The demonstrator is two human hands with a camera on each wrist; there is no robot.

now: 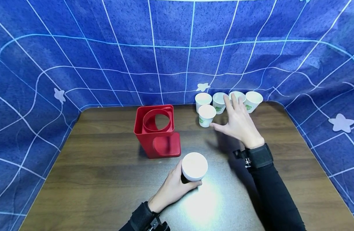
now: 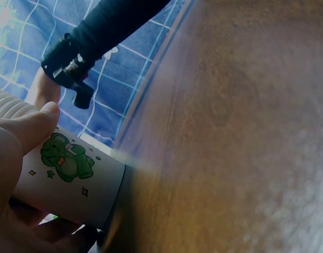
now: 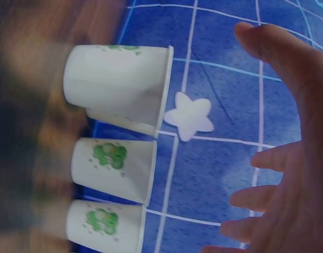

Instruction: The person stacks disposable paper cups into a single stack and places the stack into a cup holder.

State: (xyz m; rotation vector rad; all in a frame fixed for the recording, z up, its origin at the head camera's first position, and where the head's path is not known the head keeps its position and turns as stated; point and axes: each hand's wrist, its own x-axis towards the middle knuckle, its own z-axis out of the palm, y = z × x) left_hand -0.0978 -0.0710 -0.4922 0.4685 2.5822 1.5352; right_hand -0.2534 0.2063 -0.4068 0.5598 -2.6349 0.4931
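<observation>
On the brown wooden table (image 1: 107, 166), seen from the head camera, the left hand (image 1: 172, 187) grips a white paper cup (image 1: 194, 166) near the front edge, fingers and thumb curled round its side. Just behind it stands a red holder (image 1: 157, 131) with a round opening on top. The right hand (image 1: 239, 123) hovers with fingers straight and spread wide, holding nothing, over a cluster of five white paper cups (image 1: 206, 115) at the table's far edge, against the blue grid-patterned cloth (image 1: 165, 57). No writing can be read on anything.

From the left wrist, the thumb (image 2: 32, 126) presses along the paper cup's (image 2: 71, 179) side; the cup bears a green cartoon bear print with small stars, no readable lettering. The cup's base stands on the table (image 2: 229, 132). The other arm's black sleeve (image 2: 114, 23) crosses above.

From the right wrist, the right hand's fingers (image 3: 266, 158) are extended and apart, touching nothing. Three cups of the cluster (image 3: 116, 87) show, green prints on them, before a white star (image 3: 190, 116) on the cloth.
</observation>
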